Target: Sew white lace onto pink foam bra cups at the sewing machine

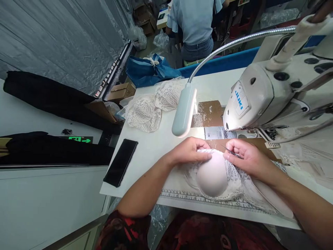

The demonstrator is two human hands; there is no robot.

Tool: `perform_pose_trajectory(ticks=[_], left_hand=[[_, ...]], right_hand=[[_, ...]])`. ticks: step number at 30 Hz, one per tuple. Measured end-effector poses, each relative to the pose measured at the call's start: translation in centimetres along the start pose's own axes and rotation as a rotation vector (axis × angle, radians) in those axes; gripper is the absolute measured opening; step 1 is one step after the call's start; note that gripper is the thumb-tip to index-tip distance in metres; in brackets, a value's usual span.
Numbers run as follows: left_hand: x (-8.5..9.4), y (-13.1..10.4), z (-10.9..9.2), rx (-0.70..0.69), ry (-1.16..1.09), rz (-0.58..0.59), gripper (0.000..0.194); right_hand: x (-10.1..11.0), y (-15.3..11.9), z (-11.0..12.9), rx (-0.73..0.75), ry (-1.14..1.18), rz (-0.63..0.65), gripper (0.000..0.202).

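Observation:
A white lace bra (212,175) lies at the front of the table with a smooth moulded cup facing up. My left hand (191,150) pinches the lace along the cup's upper edge between thumb and fingers. On the other side of the cup, my right hand (243,158) is closed around a thin, pointed dark metal tool (231,152), its tip directed left. The right thumb and fingertips also meet the lace edge. Whether the tool is tweezers or snips, I cannot tell. The bra's other cup (273,198) extends under my right forearm.
A JUKI sewing machine (249,97) stands right, behind my hands. A lamp (184,109) on a bendable arm hangs over the table. White lace pieces (144,113) and a black phone (121,162) lie left. A printed ruler (195,198) follows the front edge. Beyond sits a person (194,24).

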State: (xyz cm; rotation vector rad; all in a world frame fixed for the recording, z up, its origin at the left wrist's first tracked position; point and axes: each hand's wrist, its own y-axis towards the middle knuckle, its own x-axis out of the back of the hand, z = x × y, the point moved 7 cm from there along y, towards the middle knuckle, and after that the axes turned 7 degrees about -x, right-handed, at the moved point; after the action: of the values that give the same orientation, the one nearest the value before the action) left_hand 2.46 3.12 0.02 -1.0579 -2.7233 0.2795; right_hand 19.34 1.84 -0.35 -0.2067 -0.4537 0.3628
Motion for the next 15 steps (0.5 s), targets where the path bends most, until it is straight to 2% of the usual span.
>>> perform_pose_trajectory(ticks=[3, 6, 8, 10, 12, 15], left_hand=[[2.0, 0.6, -0.5, 0.051, 0.133, -0.03, 0.024], [3.0, 2.7, -1.8, -0.009, 0.349, -0.041, 0.019], [2.9, 4.3, -2.9, -0.119, 0.578, -0.055, 0.014], [2.6, 5.1, -3.8, -0.22, 0.812, -0.105, 0.013], [2.2, 4.9, -4.4, -0.278, 0.964, -0.194, 0.021], [0.9, 3.2, -4.6, -0.299, 1.005, -0.284, 0.027]], right_hand=[[1.1, -0.3, -0.4, 0.001, -0.112, -0.036, 0.018], [2.0, -0.5, -0.5, 0.057, -0.24, -0.093, 0.018], [2.5, -0.8, -0.5, 0.121, -0.354, -0.155, 0.025], [2.7, -1.0, -0.7, 0.178, -0.457, -0.164, 0.029], [2.8, -1.0, -1.2, 0.19, -0.519, -0.152, 0.031], [3.3, -0.9, -1.9, 0.163, -0.562, -0.188, 0.032]])
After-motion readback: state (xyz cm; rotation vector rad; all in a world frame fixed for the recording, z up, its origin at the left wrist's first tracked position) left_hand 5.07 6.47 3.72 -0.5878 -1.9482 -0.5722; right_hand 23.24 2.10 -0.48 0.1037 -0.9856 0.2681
